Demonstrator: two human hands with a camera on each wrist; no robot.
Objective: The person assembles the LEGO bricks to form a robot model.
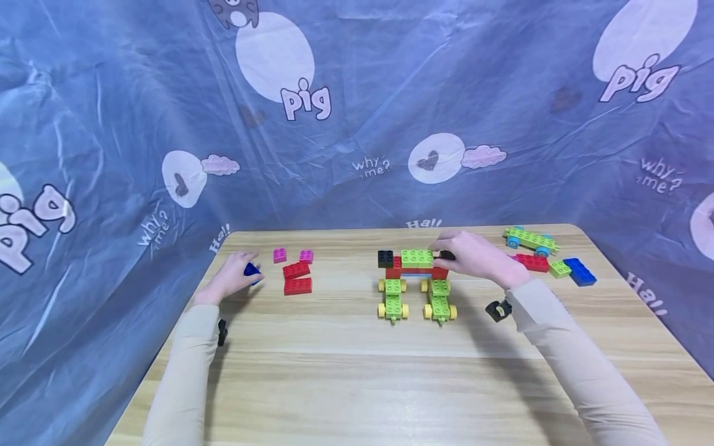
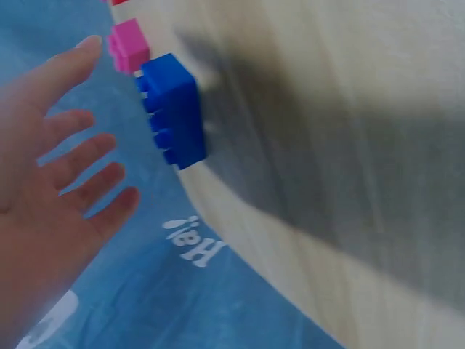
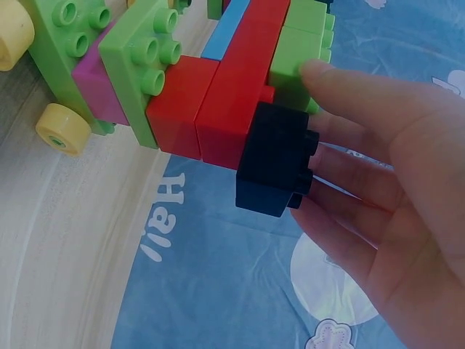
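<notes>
My left hand (image 1: 237, 271) is beside a blue brick (image 2: 174, 113) at the table's left edge; its fingers are spread, with a gap to the brick in the left wrist view. My right hand (image 3: 407, 167) is at the right end of a toy-brick structure, fingers along the studded side of a black brick (image 3: 272, 160) and thumb over a light green brick (image 3: 294, 65). That structure has red bricks (image 3: 236, 87) and a blue strip, with another black brick (image 1: 385, 259) at its left end. Green wheeled bases (image 1: 393, 303) with yellow wheels project toward me.
Two pink bricks (image 1: 279, 255) and two red bricks (image 1: 297, 285) lie near the left hand. Off to the right are a green base with blue wheels (image 1: 530, 240), a red brick (image 1: 532, 262), a small green brick (image 1: 559, 269) and a blue brick (image 1: 580, 272). Patterned blue cloth surrounds the table.
</notes>
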